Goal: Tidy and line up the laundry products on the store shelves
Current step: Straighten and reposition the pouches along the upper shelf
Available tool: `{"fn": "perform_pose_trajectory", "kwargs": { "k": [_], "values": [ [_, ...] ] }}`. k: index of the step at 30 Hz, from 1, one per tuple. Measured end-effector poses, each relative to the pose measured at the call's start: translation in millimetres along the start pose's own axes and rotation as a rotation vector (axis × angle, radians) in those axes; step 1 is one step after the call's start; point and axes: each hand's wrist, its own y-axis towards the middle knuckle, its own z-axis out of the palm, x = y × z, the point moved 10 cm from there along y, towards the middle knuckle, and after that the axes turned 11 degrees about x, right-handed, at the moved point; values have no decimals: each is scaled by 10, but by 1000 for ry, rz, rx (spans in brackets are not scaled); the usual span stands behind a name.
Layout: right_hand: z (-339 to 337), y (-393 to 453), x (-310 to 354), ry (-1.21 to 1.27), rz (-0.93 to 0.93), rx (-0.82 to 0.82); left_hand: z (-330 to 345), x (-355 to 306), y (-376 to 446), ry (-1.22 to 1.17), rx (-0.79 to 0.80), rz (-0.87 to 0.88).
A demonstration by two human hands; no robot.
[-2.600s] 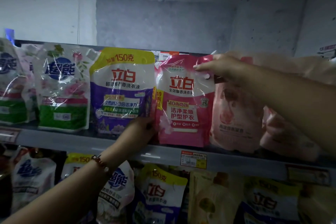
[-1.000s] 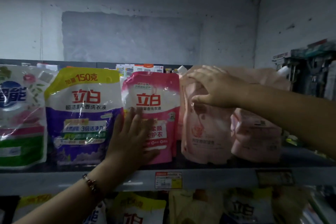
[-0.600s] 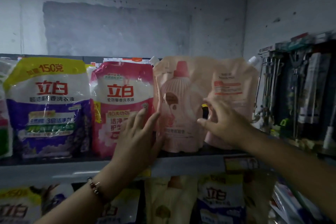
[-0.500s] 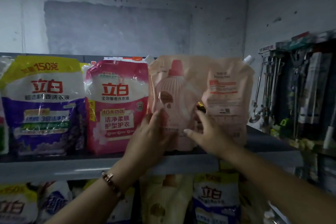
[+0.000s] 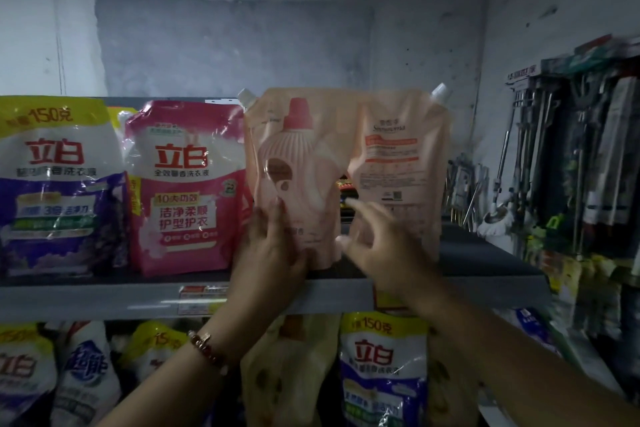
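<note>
Head view: since 1 second ago my left hand (image 5: 268,250) has shifted from the magenta detergent pouch (image 5: 187,184), fingers now flat against the front-facing peach softener pouch (image 5: 294,177) on the grey shelf (image 5: 485,256); my right hand (image 5: 377,243) hovers loosely open by the back-facing peach pouch (image 5: 398,163), which needs turning.

2 peach spouted pouches (image 5: 298,163) (image 5: 398,156) stand upright, touching, right of the pink pouch (image 5: 183,187) and purple pouch (image 5: 59,184).

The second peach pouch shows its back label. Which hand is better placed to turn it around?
Right, probably. The right hand hovers open at the back-facing pouch, while the left hand rests against the front-facing pouch beside it.
</note>
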Motion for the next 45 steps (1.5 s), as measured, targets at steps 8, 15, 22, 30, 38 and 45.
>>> {"fn": "perform_pose_trajectory", "kwargs": {
  "k": [8,15,22,30,38,45],
  "values": [
    [-717,-59,-1406,607,425,-279,181,-1175,-118,-8,-58,295],
    [-694,133,-1777,461,354,-206,776,-1446,198,-429,207,66],
    [-1061,-321,-998,322,-10,-366,924,-1623,304,-786,269,52],
    [-732,-318,-917,567,-109,-142,860,-1622,609,-972,359,58],
    [-584,-5,-1697,976,276,141,637,-1473,549,-601,258,-27],
    [-203,256,-1717,1311,320,347,877,-1495,167,-204,186,6]
  ]
}}
